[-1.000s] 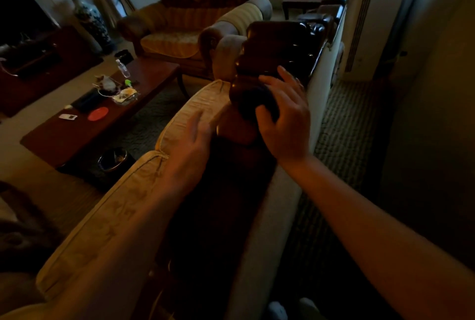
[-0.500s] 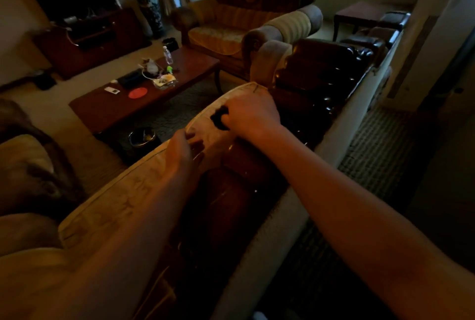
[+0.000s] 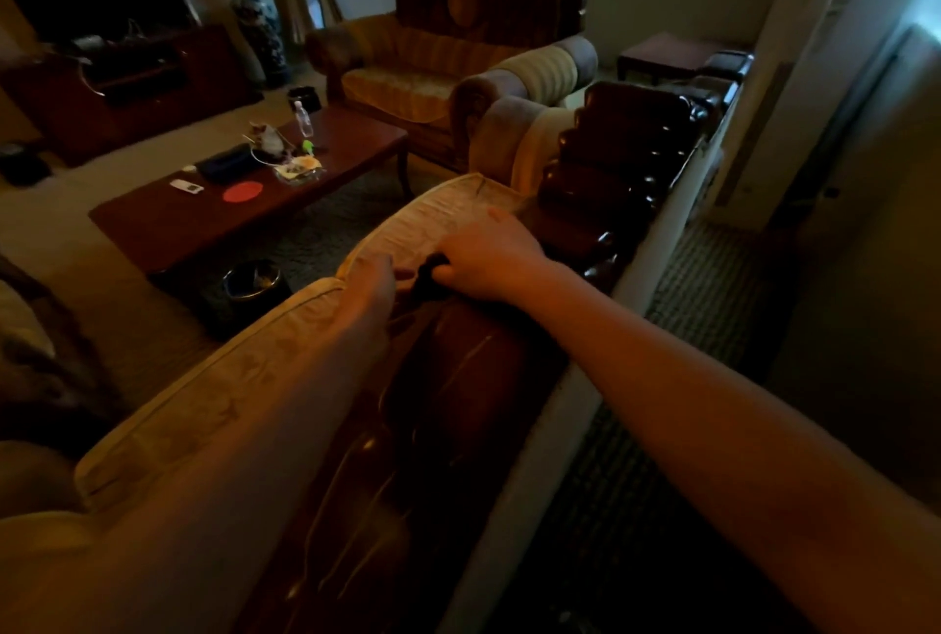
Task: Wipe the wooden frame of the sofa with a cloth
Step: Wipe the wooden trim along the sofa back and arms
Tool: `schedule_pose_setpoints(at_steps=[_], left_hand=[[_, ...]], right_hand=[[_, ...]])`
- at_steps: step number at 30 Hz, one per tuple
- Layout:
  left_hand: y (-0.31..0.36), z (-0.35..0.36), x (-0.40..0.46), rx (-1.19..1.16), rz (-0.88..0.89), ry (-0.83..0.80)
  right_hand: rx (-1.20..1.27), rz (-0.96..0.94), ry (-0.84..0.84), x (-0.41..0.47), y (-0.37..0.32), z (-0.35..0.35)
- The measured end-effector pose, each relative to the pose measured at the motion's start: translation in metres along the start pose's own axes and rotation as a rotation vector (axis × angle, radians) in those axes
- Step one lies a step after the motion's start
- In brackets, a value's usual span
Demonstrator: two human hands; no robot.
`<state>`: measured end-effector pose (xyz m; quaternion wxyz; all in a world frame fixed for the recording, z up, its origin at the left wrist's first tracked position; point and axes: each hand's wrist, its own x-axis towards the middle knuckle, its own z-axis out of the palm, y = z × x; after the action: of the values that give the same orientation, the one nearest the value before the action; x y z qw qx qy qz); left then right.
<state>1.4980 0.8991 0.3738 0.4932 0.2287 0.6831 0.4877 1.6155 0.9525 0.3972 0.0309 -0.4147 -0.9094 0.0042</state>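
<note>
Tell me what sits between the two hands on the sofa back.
In the head view, a bit of dark cloth shows between the left hand and right hand, over the wooden frame; the right hand holds it.

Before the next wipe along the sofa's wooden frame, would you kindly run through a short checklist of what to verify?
1. Dark cloth gripped by the right hand: ok.
2. Cloth lying on the glossy dark wooden frame: ok, at its inner edge.
3. Left hand holding the cream back cushion off the wood: cannot tell; it rests at the cushion's edge.
4. Carved scalloped frame section ahead unobstructed: ok.
5. Cloth clean: cannot tell, too dark.
</note>
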Motion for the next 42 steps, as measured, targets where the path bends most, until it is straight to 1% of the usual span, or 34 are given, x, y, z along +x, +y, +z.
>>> schedule_pose_setpoints(at_steps=[1,2,4,5,6,8,9,10,13,14,15,16,18,19,20,21,23,24,25,26,27,28,31,32,33,34,36,37,38,39,40,42], left_hand=[[-0.002,-0.007,0.002,0.007,-0.001,0.003],[-0.005,-0.015,0.005,0.009,-0.008,0.003],[-0.013,-0.028,0.007,0.023,-0.018,-0.01],[-0.018,-0.034,0.007,0.033,-0.025,-0.024],[-0.022,-0.039,0.007,0.048,-0.039,-0.04],[-0.029,-0.041,0.007,0.095,-0.073,-0.08],[-0.031,-0.04,0.006,0.114,-0.086,-0.097],[-0.032,-0.04,0.006,0.125,-0.092,-0.112],[-0.033,-0.04,0.003,0.132,-0.105,-0.129],[-0.033,-0.041,0.003,0.132,-0.11,-0.129],[-0.033,-0.043,0.003,0.119,-0.11,-0.121],[-0.031,-0.046,0.004,0.095,-0.11,-0.105],[-0.025,-0.056,0.006,0.024,-0.106,-0.063],[-0.022,-0.06,0.009,-0.013,-0.095,-0.047],[-0.022,-0.066,0.01,-0.033,-0.086,-0.035],[-0.023,-0.07,0.01,-0.026,-0.084,-0.03],[-0.028,-0.077,0.009,0.004,-0.078,-0.029],[-0.031,-0.079,0.008,0.014,-0.074,-0.035],[-0.034,-0.08,0.008,0.019,-0.07,-0.04],[-0.037,-0.08,0.007,0.02,-0.073,-0.042],[-0.04,-0.079,0.006,0.02,-0.082,-0.04],[-0.041,-0.078,0.006,0.023,-0.091,-0.037],[-0.042,-0.073,0.007,0.006,-0.082,-0.021],[-0.041,-0.074,0.008,-0.012,-0.077,-0.015],[-0.04,-0.076,0.008,-0.028,-0.075,-0.011],[-0.039,-0.079,0.008,-0.041,-0.074,-0.011],[-0.037,-0.087,0.009,-0.073,-0.075,-0.019],[-0.035,-0.091,0.009,-0.09,-0.078,-0.028],[-0.034,-0.093,0.009,-0.102,-0.081,-0.04],[-0.032,-0.093,0.009,-0.112,-0.086,-0.049],[-0.032,-0.093,0.009,-0.118,-0.093,-0.049],[-0.031,-0.089,0.01,-0.119,-0.11,-0.048]], right_hand=[[0.012,0.03,0.029,0.0,-0.002,0.002],[0.052,0.046,0.1,-0.01,-0.001,0.008],[0.169,0.016,0.291,-0.046,0.01,0.023],[0.215,0.003,0.337,-0.065,0.013,0.028],[0.229,-0.004,0.346,-0.077,0.016,0.031],[0.215,0.031,0.295,-0.069,0.019,0.027],[0.182,0.053,0.228,-0.055,0.016,0.023],[0.114,0.066,0.135,-0.035,0.01,0.017],[-0.137,0.093,-0.232,0.011,-0.021,0.0],[-0.154,0.077,-0.309,0.017,-0.031,-0.004],[-0.146,0.044,-0.339,0.019,-0.04,-0.004],[-0.107,-0.014,-0.301,0.011,-0.051,-0.001],[0.026,-0.151,-0.16,-0.011,-0.071,0.01],[0.071,-0.227,-0.135,-0.019,-0.076,0.013],[0.09,-0.285,-0.153,-0.02,-0.073,0.013],[0.099,-0.281,-0.197,-0.018,-0.062,0.008],[0.074,-0.059,-0.323,-0.003,-0.033,-0.004],[0.033,0.074,-0.345,0.005,-0.022,-0.009],[-0.03,0.149,-0.337,0.012,-0.018,-0.008],[-0.117,0.158,-0.316,0.015,-0.024,-0.006],[-0.183,0.132,-0.295,0.015,-0.038,0.0],[-0.211,0.068,-0.258,0.009,-0.056,0.008],[-0.137,-0.282,-0.079,-0.031,-0.106,0.034],[-0.127,-0.35,-0.074,-0.037,-0.108,0.034],[-0.134,-0.35,-0.09,-0.033,-0.098,0.028],[-0.144,-0.275,-0.127,-0.024,-0.081,0.02],[-0.202,-0.011,-0.204,-0.003,-0.039,0.0],[-0.234,0.114,-0.212,0.004,-0.023,-0.011],[-0.253,0.173,-0.205,0.011,-0.015,-0.015],[-0.266,0.167,-0.214,0.012,-0.02,-0.014],[-0.241,0.122,-0.225,0.009,-0.037,-0.005],[-0.129,-0.081,-0.175,-0.011,-0.086,0.027]])
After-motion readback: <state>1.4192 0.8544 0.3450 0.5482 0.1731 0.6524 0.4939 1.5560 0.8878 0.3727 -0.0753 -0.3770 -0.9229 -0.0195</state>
